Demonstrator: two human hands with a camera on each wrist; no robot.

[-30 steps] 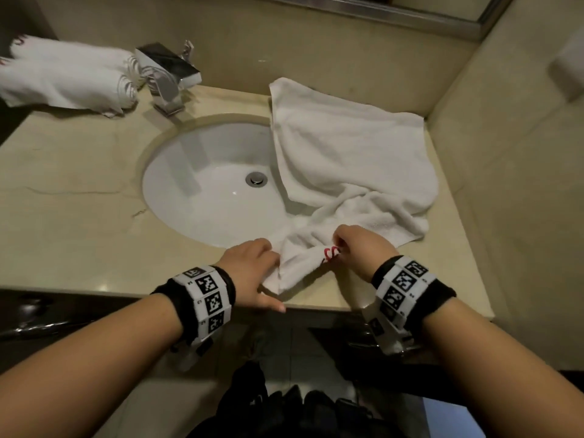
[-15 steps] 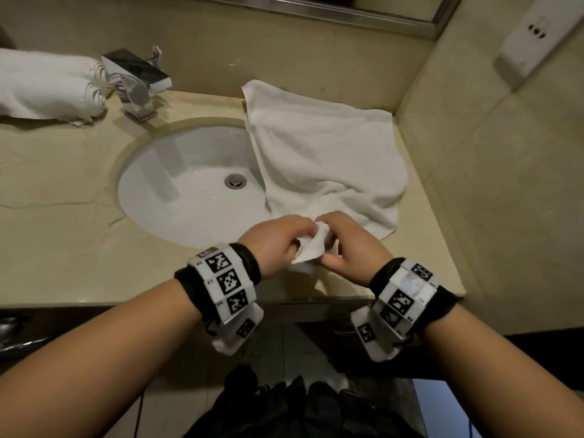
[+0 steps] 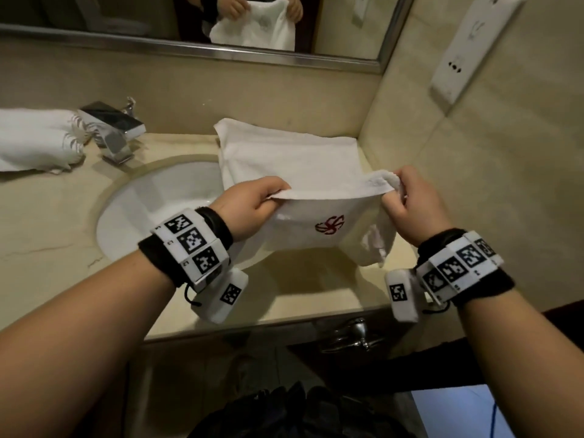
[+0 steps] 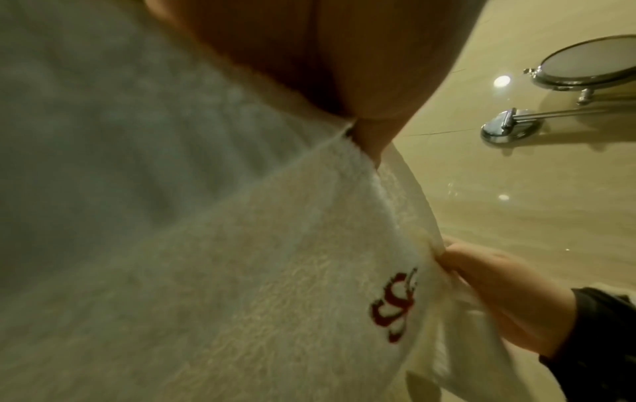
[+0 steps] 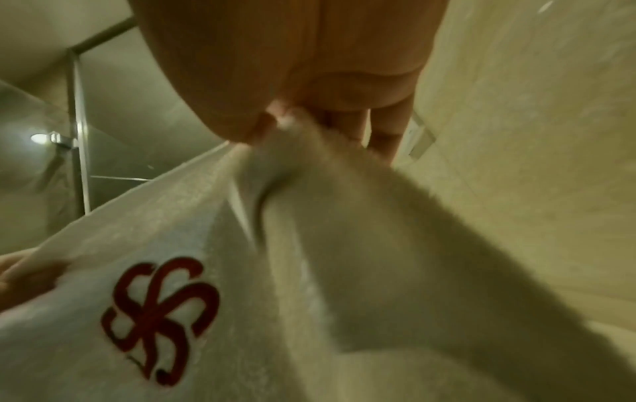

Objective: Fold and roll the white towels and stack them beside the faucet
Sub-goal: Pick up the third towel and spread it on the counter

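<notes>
Above the tabletop (image 3: pixel 303 298), beside the sink (image 3: pixel 164 203), the left hand (image 3: pixel 249 207) and right hand (image 3: pixel 414 210) each pinch a near corner of the white towel (image 3: pixel 294 162), stretching its edge between them.

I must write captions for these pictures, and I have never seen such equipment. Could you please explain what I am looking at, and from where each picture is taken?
There is no machine here: a person works with two bare hands and wears three cameras. The wide picture comes from a camera on the head and looks down at a bathroom counter. The other two come from cameras at the wrists, by the black bands with square markers. They look along each hand, so cloth fills them.

On the counter are a sink, a tap and rolled towels at the left. A white towel with a red logo lies beside the sink. The left hand and the right hand each pinch its near edge and hold it up, stretched between them. The mirror above reflects this.
</notes>
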